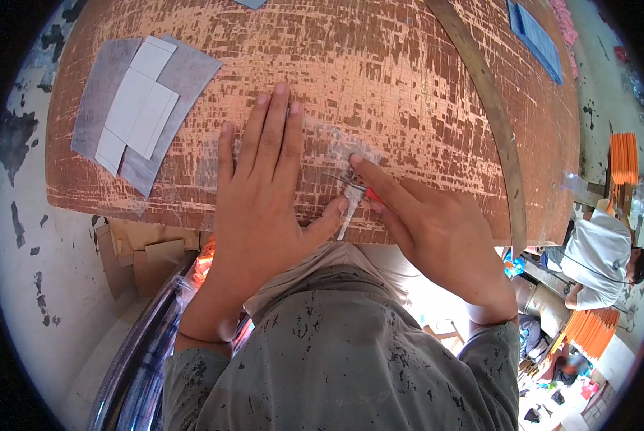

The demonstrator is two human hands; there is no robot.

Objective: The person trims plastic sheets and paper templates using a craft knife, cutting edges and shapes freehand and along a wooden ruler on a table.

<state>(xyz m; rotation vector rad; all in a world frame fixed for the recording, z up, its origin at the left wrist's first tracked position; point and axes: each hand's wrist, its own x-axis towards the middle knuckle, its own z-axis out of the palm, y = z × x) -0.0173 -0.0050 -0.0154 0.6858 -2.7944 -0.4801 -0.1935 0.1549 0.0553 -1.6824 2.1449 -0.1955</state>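
- The right hand (437, 223) pinches a red tool (370, 194), its thin tip pointing left.
- The left hand (257, 208) lies flat and spread, gripping nothing.
- Between them, nearer the left hand, a pale strip (348, 210) points away from the body (340, 337).
- Grey sheets (100, 86) lie farther left.

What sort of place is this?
Probably a workshop: there's a heavily scored worktable, a red-handled tool in the right hand, and stacked orange pieces off to the side.
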